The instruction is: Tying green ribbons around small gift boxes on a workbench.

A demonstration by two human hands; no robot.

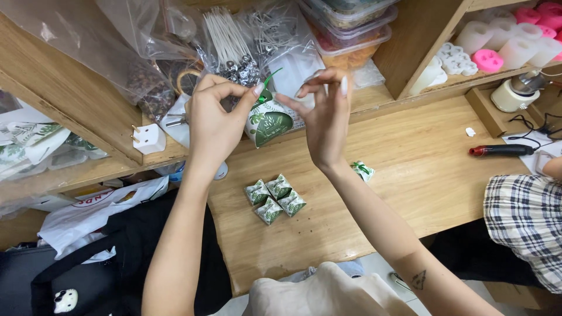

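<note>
Raised left hand [218,120], right hand [321,111], pinching ribbon [264,86]

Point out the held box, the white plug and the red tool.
held box [268,124], head view, leaf-printed front face
white plug [147,139], head view, middle of its body
red tool [502,150], head view, black shaft

Left hand [218,120] and right hand [321,111] pinching green ribbon [264,86] on leaf-print box [268,124], 4 small boxes [275,198] on wooden table [410,175]
</note>
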